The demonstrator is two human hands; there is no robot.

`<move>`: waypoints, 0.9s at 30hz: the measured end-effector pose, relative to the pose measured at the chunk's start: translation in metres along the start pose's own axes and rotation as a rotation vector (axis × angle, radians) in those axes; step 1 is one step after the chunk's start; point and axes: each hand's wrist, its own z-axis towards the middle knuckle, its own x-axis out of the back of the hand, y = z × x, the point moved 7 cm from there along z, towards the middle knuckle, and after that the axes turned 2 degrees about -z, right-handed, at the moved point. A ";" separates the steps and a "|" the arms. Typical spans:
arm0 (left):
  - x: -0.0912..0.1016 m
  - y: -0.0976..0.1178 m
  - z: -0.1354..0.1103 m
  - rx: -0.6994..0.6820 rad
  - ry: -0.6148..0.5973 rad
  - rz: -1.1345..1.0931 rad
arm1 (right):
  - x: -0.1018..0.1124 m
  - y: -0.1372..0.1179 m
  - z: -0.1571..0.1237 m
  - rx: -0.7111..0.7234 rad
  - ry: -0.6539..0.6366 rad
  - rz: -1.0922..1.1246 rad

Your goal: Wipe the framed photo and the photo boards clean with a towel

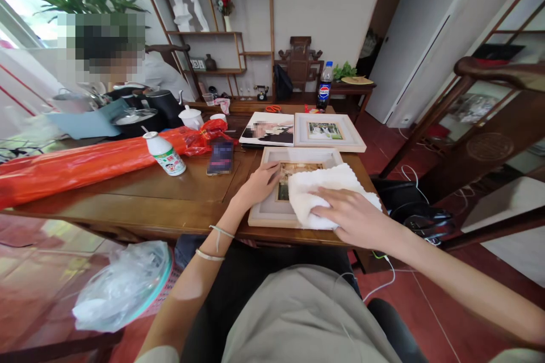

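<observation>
- Chief hazard, as I judge it from the room: the shallow pale-wood rectangular frame point(272, 222) lies close to the near edge of the dark brown polished wooden table point(187, 195), so a hard pull towards the body might tip it over.
- Second hazard: uneven pressure from the thick white textured cloth point(340, 180) on the right part of the frame could skew it, should the opposite side be too lightly steadied.
- Third hazard: a far stroke might knock the neighbouring pale-wood frame with a green outdoor photograph point(357, 139), which lies just beyond.
- Left hand point(261, 182): palm down at the frame's left side, fingers extended and nearly together, reaching inwards over the picture's border; it grasps nothing, and appears to rest on the frame.
- Right hand point(351, 214): fingers bent over the bunched cloth, thumb tucked against its near fold, gripping it against the frame.
- Arms: both forearms converge from either side of the body, the right crossing the table's near corner.
</observation>
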 end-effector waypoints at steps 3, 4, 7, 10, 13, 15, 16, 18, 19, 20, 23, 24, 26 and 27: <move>-0.002 -0.001 0.000 -0.019 -0.002 0.019 | -0.016 0.036 0.011 -0.108 0.020 -0.077; -0.002 -0.001 0.000 -0.024 -0.004 0.023 | -0.021 0.051 0.016 -0.150 0.029 -0.096; -0.003 -0.002 0.000 -0.022 -0.008 0.028 | -0.028 0.091 0.035 -0.259 0.058 -0.145; -0.003 -0.002 -0.001 -0.013 -0.005 0.023 | -0.029 0.105 0.048 -0.283 0.071 -0.200; -0.002 0.000 -0.001 -0.024 0.000 0.023 | -0.031 0.089 0.047 -0.214 0.053 -0.199; -0.002 0.001 0.000 -0.035 0.000 0.033 | -0.030 0.069 0.037 -0.163 0.043 -0.171; -0.002 0.001 0.000 -0.038 -0.001 0.037 | -0.028 0.058 0.030 -0.142 0.039 -0.152; -0.002 0.000 0.001 -0.039 -0.004 0.037 | -0.021 0.034 0.016 -0.097 0.032 -0.106; -0.002 0.000 0.001 -0.037 -0.003 0.036 | -0.016 0.023 0.009 -0.070 0.027 -0.082; -0.002 0.000 0.001 -0.036 -0.001 0.035 | -0.012 0.013 0.004 -0.040 0.023 -0.060; -0.001 0.001 0.000 -0.040 0.004 0.040 | -0.003 -0.002 -0.005 0.015 0.025 -0.024; -0.001 0.002 0.000 -0.039 0.003 0.042 | -0.003 0.000 -0.005 0.010 0.029 -0.023; -0.001 0.002 0.000 -0.037 -0.001 0.044 | -0.007 0.016 0.001 -0.032 0.038 -0.038; -0.001 0.003 0.000 -0.034 -0.004 0.044 | -0.011 0.027 0.005 -0.063 0.044 -0.054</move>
